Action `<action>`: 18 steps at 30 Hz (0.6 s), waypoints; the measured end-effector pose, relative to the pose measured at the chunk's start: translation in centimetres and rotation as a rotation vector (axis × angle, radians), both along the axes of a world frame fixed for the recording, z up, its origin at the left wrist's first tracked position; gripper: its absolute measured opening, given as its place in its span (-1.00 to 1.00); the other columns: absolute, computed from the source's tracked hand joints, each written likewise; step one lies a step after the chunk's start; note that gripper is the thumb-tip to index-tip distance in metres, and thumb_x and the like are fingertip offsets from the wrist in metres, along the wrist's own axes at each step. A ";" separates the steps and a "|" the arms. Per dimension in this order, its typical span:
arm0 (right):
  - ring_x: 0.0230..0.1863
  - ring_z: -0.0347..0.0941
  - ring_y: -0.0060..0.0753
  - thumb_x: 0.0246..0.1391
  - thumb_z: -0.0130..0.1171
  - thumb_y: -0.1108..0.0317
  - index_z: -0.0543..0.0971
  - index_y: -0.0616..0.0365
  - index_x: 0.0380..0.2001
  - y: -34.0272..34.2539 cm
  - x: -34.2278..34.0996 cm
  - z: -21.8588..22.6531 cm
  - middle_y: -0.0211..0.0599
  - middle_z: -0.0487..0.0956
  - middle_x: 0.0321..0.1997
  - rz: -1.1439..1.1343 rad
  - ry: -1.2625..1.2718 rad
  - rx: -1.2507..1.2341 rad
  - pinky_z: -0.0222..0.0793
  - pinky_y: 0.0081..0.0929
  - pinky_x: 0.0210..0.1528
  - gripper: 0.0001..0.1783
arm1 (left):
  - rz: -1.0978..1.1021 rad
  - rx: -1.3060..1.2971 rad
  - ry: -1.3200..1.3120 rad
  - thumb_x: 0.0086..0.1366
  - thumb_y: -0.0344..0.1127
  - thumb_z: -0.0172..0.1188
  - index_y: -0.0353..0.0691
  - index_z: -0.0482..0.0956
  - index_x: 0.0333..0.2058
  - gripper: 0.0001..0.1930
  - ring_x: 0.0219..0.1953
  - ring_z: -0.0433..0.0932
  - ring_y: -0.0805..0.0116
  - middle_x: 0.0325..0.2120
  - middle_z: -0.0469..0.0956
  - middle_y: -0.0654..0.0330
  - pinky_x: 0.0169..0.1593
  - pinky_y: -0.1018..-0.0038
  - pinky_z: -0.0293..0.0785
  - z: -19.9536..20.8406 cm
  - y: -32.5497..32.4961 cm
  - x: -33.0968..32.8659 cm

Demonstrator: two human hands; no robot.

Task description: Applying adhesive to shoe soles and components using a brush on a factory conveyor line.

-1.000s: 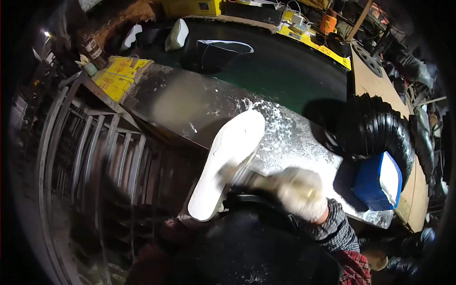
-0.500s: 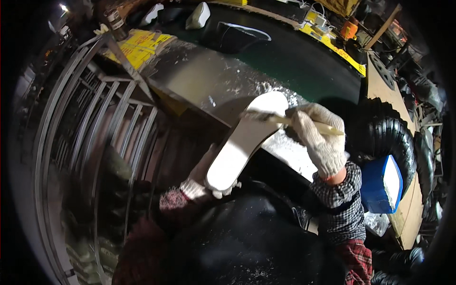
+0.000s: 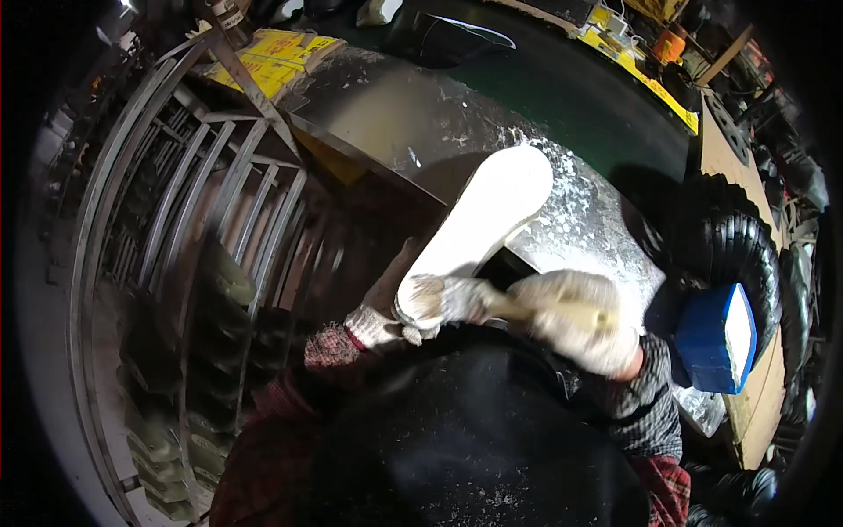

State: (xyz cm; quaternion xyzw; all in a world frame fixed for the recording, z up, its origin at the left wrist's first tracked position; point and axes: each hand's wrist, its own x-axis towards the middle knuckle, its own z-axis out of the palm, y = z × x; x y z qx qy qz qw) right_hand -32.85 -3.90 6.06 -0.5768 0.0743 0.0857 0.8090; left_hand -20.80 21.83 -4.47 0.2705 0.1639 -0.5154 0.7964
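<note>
A white, sole-shaped piece [image 3: 483,211] is held tilted in front of me, its wide end pointing up and away over the table. My left hand [image 3: 379,318], in a pale knitted glove, supports its near end from below and the side; most of those fingers are hidden behind it. In my gloved right hand [image 3: 580,321], blurred by motion, is a flat paintbrush [image 3: 467,300] with a light handle. Its bristles rest on the near end of the sole-shaped piece.
A dark worktable [image 3: 378,97] spattered with white lies beyond. At left stands a metal rack [image 3: 233,189] with several dark shapes in it. A blue container [image 3: 702,338] with white inside is at right, beside a shiny black ribbed thing [image 3: 733,237]. Yellow sheets [image 3: 277,57] lie at the table's far left.
My right hand has brought the brush toward me, from the middle of the sole-shaped piece to its near end. The left hand still holds the piece.
</note>
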 end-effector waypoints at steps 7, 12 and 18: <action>-0.20 0.48 -0.54 0.26 0.04 0.35 0.54 0.32 -0.12 -7.4 5.0 -1.0 -0.24 0.60 -0.18 -0.599 -0.320 -0.604 0.40 -0.59 -0.13 -0.74 | -0.038 -0.149 0.024 0.37 0.27 -0.19 -0.23 0.40 0.11 -0.33 -0.40 0.63 0.06 -0.27 0.60 -0.05 -0.32 0.14 0.61 -3.2 3.3 -0.4; -0.36 0.51 -0.25 -0.29 0.36 0.50 0.53 0.15 -0.01 -1.7 2.3 2.1 -0.26 0.54 -0.35 0.000 -0.825 -1.639 0.43 -0.38 -0.38 -0.38 | 0.073 -0.226 0.385 0.37 0.23 -0.14 -0.21 0.35 0.16 -0.35 -0.26 0.60 0.00 -0.14 0.54 -0.09 -0.30 0.12 0.58 -4.1 4.0 0.0; -0.46 0.46 -0.21 0.00 0.20 0.36 0.53 0.10 -0.06 -1.6 3.1 2.3 -0.25 0.50 -0.42 -0.186 -0.817 -1.398 0.40 -0.35 -0.51 -0.62 | -0.059 0.053 -0.036 0.36 0.22 -0.12 -0.14 0.46 0.05 -0.42 -0.62 0.54 0.17 -0.37 0.60 -0.07 -0.67 0.46 0.39 3.3 0.9 2.6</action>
